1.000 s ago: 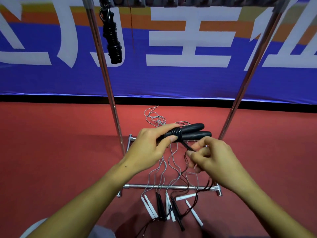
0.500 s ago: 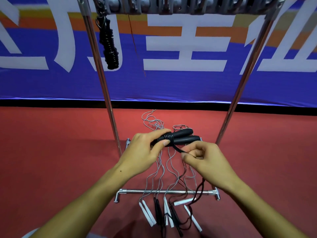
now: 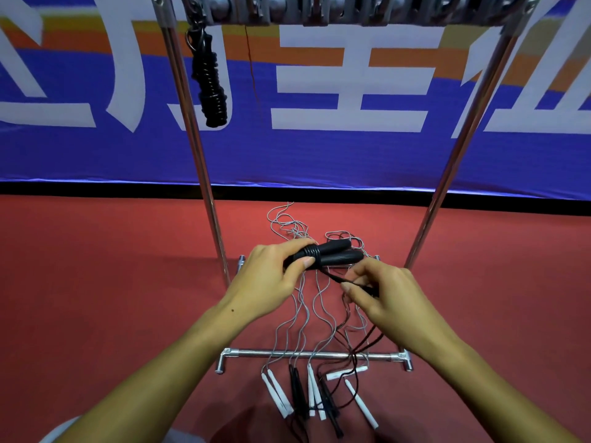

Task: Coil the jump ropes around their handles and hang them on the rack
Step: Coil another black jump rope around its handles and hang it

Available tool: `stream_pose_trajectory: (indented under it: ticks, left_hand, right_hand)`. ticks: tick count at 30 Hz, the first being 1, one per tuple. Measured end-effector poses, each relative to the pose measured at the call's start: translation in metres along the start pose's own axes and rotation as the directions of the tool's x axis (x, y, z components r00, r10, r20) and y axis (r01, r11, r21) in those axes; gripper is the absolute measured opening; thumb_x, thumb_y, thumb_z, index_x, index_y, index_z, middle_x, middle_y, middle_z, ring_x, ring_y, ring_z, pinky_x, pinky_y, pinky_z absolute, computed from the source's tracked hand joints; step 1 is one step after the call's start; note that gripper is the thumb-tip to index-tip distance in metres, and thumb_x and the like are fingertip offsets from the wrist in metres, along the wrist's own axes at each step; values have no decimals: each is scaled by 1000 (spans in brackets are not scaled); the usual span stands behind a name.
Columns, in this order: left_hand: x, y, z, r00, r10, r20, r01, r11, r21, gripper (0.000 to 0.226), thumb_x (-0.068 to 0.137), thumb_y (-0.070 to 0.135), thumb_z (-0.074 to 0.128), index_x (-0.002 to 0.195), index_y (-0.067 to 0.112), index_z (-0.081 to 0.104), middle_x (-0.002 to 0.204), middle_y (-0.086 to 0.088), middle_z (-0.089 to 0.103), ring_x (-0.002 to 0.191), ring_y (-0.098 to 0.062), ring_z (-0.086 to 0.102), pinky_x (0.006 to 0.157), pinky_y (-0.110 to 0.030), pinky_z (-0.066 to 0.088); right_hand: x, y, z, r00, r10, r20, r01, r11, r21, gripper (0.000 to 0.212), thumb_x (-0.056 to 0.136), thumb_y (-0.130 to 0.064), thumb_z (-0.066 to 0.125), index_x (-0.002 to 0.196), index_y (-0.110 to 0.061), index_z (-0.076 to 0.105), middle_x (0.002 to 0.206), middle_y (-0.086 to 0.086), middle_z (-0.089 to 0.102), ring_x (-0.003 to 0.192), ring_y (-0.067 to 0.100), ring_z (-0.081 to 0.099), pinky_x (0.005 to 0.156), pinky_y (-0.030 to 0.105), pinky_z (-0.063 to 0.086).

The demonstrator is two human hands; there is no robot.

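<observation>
My left hand point(image 3: 271, 279) grips a pair of black jump rope handles point(image 3: 335, 252) held side by side, with a few turns of black rope wound round them near my thumb. My right hand point(image 3: 383, 298) pinches the black rope point(image 3: 332, 277) just below the handles; the rest of it trails down to the floor. A coiled black jump rope point(image 3: 209, 81) hangs from the left end of the metal rack's top bar point(image 3: 351, 9).
Several loose jump ropes with white handles point(image 3: 278, 394) and black handles point(image 3: 295, 391) lie on the red floor across the rack's base bar point(image 3: 256, 353). The rack's left upright point(image 3: 198, 155) and right upright point(image 3: 460, 155) flank my hands. A blue banner stands behind.
The view tilted up slightly, showing more of the rack's hooks. My right hand has drawn the rope down and to the right of the handles; another turn looks wound on.
</observation>
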State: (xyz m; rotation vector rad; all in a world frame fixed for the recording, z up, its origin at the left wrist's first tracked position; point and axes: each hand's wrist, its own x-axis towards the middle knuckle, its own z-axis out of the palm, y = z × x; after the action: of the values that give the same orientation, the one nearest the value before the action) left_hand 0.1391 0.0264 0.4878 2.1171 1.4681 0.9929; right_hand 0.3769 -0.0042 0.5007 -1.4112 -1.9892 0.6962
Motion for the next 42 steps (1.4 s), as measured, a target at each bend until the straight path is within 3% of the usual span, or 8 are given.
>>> stream_pose_trajectory:
  ticks: [6,10,15,20,26,29,33,42]
  left_hand:
    - [1,-4,-1,984,-18,179,25,999,-37,26,103,28,64,126,36,71,75,1,70,61,-22,65,66,-44,58]
    - [1,1,0,948,-5,317,40,994,-103,24,103,24,64,123,37,72,72,-8,67,58,-26,67,61,-42,61]
    - [0,1,1,896,12,444,38,994,-105,25,103,29,65,125,41,69,79,-4,70,68,-29,67,65,-45,62]
    - [-3,5,-1,851,2,525,130,968,-214,29,104,23,67,131,32,72,71,7,66,66,-33,68,66,-47,64]
    - [-3,9,-4,826,11,563,177,944,-279,32,104,17,67,132,31,73,72,-1,60,67,-19,60,66,-45,66]
    - [-3,12,-7,811,33,584,176,938,-297,32,104,18,66,132,33,72,78,-14,64,69,-29,61,67,-46,66]
    - [-3,17,-12,795,78,602,153,934,-323,34,105,17,66,136,27,70,93,-30,65,73,-29,62,69,-44,66]
    - [-8,30,-23,760,155,631,123,919,-374,38,104,8,64,141,19,67,104,-19,73,77,-17,63,74,-45,64]
  right_hand:
    - [-2,4,-12,997,-73,14,75,985,-154,5,97,-34,69,95,-32,65,77,-27,71,76,1,68,70,30,53]
    - [1,8,-19,972,-226,-60,205,948,-242,6,94,-35,73,100,-35,71,92,-19,69,80,9,65,70,38,54]
    - [6,13,-23,964,-263,33,265,956,-128,8,92,-27,79,98,-31,78,92,-15,64,84,6,63,75,30,51]
    - [7,11,-26,987,-163,8,162,986,41,9,85,-21,85,92,-26,83,86,-14,74,84,5,70,75,15,48]
    - [8,6,-29,988,117,104,-152,879,451,16,77,-3,88,91,-9,82,84,6,80,77,10,74,73,21,57]
    - [7,4,-30,977,172,126,-213,808,549,19,74,1,88,90,-9,83,88,13,80,81,19,76,79,27,61]
    - [8,4,-31,970,200,136,-242,771,589,20,71,-1,88,89,-7,83,89,18,79,80,24,75,77,28,61]
    - [7,6,-47,955,72,287,-204,864,461,16,74,-9,89,86,-4,80,84,23,76,76,29,70,74,35,58]
